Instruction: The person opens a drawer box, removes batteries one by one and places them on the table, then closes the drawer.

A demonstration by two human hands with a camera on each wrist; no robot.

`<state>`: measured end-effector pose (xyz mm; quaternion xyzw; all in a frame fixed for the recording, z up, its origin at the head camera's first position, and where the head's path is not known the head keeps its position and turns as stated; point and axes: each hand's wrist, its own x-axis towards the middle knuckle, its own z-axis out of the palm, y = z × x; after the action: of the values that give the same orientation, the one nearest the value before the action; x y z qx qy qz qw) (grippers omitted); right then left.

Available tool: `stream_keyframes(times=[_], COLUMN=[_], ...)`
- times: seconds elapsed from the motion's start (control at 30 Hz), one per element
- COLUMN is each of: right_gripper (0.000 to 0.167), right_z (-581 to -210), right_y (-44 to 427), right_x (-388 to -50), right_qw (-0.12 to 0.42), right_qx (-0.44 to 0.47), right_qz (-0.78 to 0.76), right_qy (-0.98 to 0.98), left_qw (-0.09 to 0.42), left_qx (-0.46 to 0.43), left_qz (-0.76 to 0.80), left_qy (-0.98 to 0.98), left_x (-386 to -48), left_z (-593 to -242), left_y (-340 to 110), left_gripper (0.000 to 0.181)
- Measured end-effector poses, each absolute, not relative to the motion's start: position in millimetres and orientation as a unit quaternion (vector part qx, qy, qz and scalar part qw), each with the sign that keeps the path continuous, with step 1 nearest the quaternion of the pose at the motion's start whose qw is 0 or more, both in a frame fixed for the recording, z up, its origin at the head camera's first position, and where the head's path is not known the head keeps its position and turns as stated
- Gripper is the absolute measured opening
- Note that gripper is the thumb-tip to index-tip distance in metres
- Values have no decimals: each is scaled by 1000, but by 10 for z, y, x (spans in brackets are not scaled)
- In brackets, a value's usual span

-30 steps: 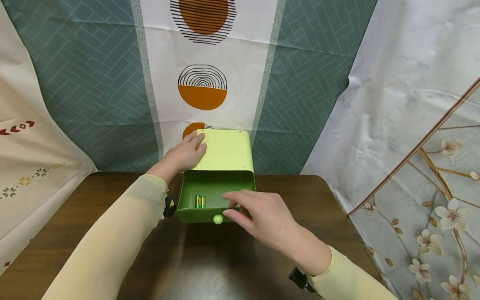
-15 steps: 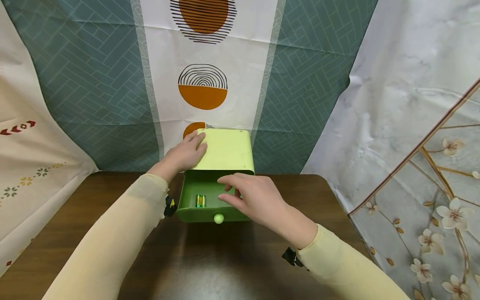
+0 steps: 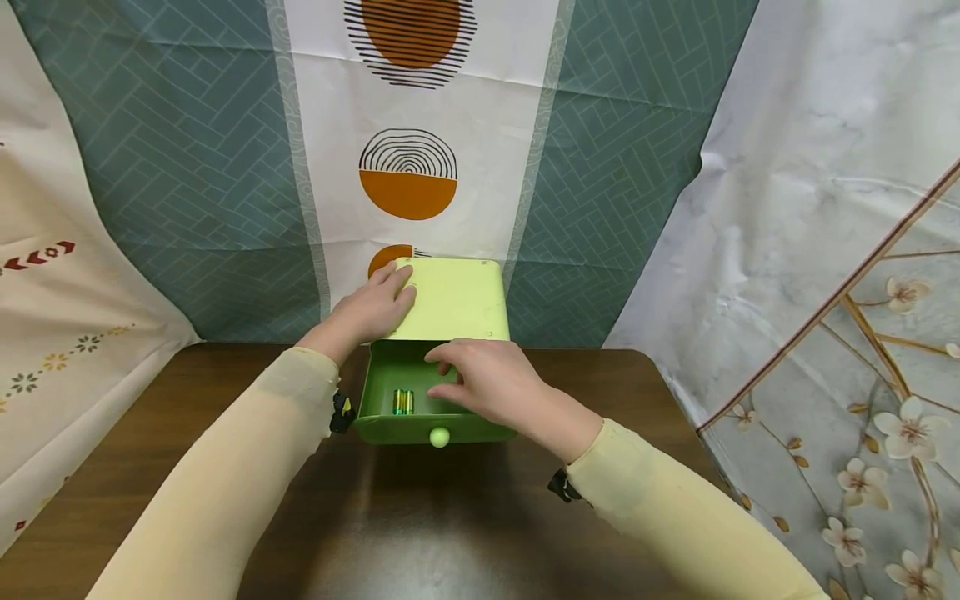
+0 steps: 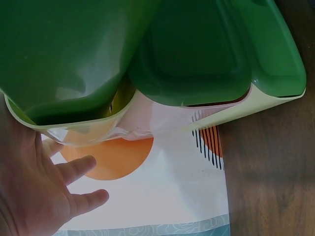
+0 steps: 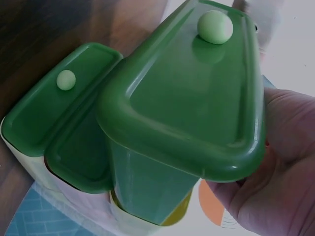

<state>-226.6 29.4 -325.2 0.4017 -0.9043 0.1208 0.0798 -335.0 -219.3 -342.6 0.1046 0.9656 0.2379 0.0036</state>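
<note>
A pale yellow-green drawer cabinet (image 3: pixel 461 296) stands at the back of the table with its green top drawer (image 3: pixel 480 429) pulled out. Two small green-and-gold batteries (image 3: pixel 403 402) stand or lie side by side in the drawer's front left part; which, I cannot tell. My left hand (image 3: pixel 371 304) rests on the left of the cabinet top with its fingers spread. Over the right side of the drawer hovers my right hand (image 3: pixel 487 379), thumb and fingers apart, holding nothing. In the right wrist view this hand (image 5: pixel 280 187) is beside the drawer front (image 5: pixel 192 93).
A round light green knob (image 3: pixel 439 437) sticks out from the drawer front. Lower drawers, one with a knob (image 5: pixel 66 80), appear shut in the right wrist view. Behind the brown wooden table (image 3: pixel 600 433) hangs a patterned cloth (image 3: pixel 615 208).
My right hand has moved from near the drawer's front edge and knob, up and left to over the drawer's inside. The left hand, cabinet and batteries stay put.
</note>
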Motion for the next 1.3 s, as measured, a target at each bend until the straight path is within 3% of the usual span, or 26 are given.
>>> stream_keyframes(times=[0.4,0.93,1.3], right_gripper=[51,40,42], right_z=[-3313,-3317,-3342], right_y=[111,-96,-185], right_x=[-2388,-2449,-2503], right_qw=[22,-57,-93], right_qx=[382,387,387], right_qz=[47,47,10], right_qy=[-923,-919,-917], left_qw=[10,8,4], left_qx=[107,105,107], left_qz=[232,238,245], left_qy=[967,966,964], left_x=[-3313,-3336,-3351], left_z=[-3383,-3421,-3442], left_y=[-2174,-2187,-2195], left_gripper=[72,71,70])
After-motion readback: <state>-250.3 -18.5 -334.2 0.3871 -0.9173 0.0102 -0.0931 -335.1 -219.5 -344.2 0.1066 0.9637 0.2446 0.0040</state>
